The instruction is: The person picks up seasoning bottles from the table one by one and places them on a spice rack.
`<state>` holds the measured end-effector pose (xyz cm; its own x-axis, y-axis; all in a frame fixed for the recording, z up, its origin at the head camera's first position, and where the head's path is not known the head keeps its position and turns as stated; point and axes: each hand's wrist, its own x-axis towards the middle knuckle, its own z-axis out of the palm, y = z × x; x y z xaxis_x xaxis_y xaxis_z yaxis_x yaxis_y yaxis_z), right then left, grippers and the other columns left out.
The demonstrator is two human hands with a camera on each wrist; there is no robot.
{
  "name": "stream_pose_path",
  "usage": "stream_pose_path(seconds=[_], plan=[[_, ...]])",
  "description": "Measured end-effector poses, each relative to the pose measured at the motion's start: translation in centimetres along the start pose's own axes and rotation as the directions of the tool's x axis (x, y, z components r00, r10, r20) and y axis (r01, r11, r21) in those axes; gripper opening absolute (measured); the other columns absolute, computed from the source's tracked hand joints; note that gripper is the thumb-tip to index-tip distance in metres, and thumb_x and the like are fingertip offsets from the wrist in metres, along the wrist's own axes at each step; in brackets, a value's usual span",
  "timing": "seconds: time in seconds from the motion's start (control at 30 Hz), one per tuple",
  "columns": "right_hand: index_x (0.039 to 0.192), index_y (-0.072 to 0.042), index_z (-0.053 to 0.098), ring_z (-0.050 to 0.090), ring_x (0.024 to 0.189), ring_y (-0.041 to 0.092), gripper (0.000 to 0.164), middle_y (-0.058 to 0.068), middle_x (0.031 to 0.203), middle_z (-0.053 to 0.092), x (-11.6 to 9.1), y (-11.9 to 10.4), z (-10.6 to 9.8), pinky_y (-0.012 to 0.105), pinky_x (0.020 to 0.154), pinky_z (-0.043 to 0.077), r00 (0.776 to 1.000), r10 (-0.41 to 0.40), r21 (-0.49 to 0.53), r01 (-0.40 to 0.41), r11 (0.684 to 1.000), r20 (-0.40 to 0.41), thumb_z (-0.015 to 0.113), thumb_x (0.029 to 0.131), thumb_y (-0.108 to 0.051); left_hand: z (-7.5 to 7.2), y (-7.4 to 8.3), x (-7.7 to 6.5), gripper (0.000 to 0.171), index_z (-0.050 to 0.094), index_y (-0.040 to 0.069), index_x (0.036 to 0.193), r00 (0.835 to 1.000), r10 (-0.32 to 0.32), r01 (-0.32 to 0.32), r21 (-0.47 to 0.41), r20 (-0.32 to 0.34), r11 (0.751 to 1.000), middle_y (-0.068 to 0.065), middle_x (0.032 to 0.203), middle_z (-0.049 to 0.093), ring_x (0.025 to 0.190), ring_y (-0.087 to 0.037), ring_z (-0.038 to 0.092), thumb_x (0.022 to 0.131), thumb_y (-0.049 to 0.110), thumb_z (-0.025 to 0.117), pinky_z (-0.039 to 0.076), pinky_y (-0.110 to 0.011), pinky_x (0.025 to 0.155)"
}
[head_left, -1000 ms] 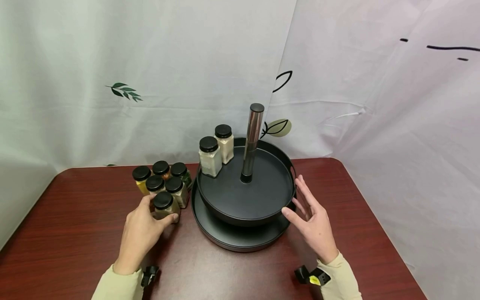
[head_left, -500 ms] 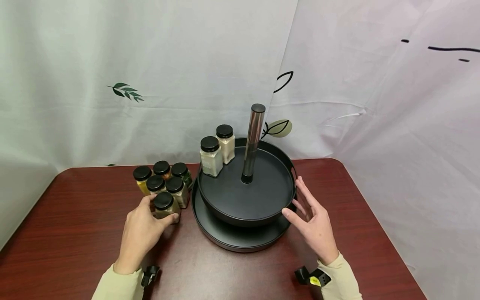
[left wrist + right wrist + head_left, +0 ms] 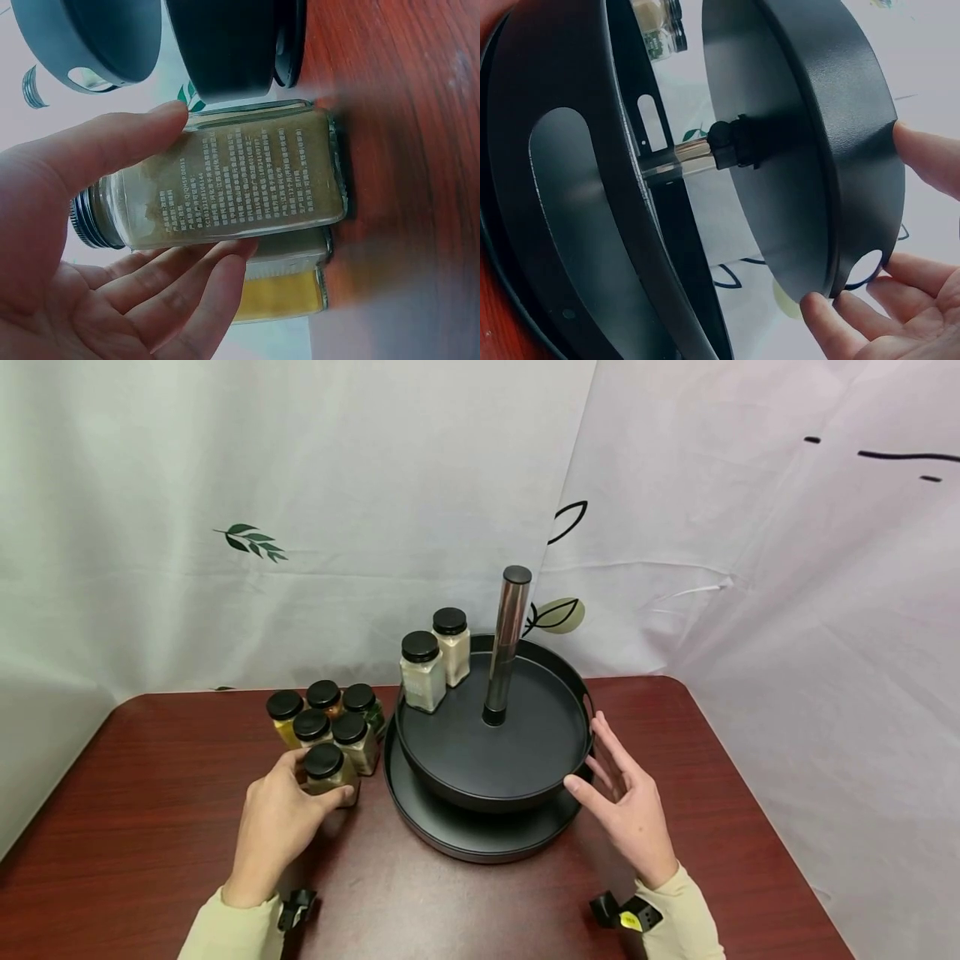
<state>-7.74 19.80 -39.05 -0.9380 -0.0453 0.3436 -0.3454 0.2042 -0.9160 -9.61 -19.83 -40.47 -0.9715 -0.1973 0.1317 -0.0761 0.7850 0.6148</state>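
In the head view my left hand [image 3: 279, 818] holds the front spice jar [image 3: 330, 770] between thumb and fingers. This black-lidded glass jar is filled with brownish powder, and white print covers its side in the left wrist view [image 3: 247, 176]. Just behind it, several more spice jars [image 3: 350, 729] stand close together. My right hand [image 3: 630, 810] touches the outer wall of the upper black tray [image 3: 495, 806] at its right side, thumb and fingertips spread, fingers nearly straight. Two jars of pale powder [image 3: 423, 681] stand on that tray's left rear part.
A metal post [image 3: 507, 643] with a black cap rises through the upper tray of the two-tier rack. The wider lower tray [image 3: 480, 852] rests on the reddish-brown table [image 3: 360, 902]. A pale cloth [image 3: 337, 485] hangs behind the table.
My left hand and the front spice jar have shifted very slightly left, the jar's lid moving a little away from the jars behind. My right hand and the rack look the same.
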Motion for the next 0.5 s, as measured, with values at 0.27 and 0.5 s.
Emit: stream_pose_path(seconds=[0.27,0.5], plan=[[0.156,-0.013,0.037,0.037,0.145,0.018,0.076,-0.003,0.163,0.030,0.0,-0.1,0.1,0.028,0.107,0.040,1.000,0.002,-0.004,-0.002,1.000,-0.017,0.071,0.090,0.005,-0.7,0.4,-0.2,0.081,0.053,-0.008,0.136,1.000,-0.005,0.005,-0.001,-0.005,1.000,-0.028,0.104,0.070,0.093,-0.042,0.068,0.074,0.031,0.089,0.052,-0.056,0.076],[0.156,-0.012,0.037,0.037,0.145,0.018,0.077,0.001,0.163,0.029,-0.1,-0.2,0.0,0.028,0.107,0.041,1.000,0.008,-0.014,-0.008,1.000,-0.015,0.072,0.090,0.004,-1.3,0.8,-0.4,0.079,0.055,-0.008,0.133,1.000,0.022,-0.022,0.010,-0.022,1.000,-0.023,0.098,0.072,0.081,-0.033,0.069,0.073,0.033,0.089,0.053,-0.054,0.072]])
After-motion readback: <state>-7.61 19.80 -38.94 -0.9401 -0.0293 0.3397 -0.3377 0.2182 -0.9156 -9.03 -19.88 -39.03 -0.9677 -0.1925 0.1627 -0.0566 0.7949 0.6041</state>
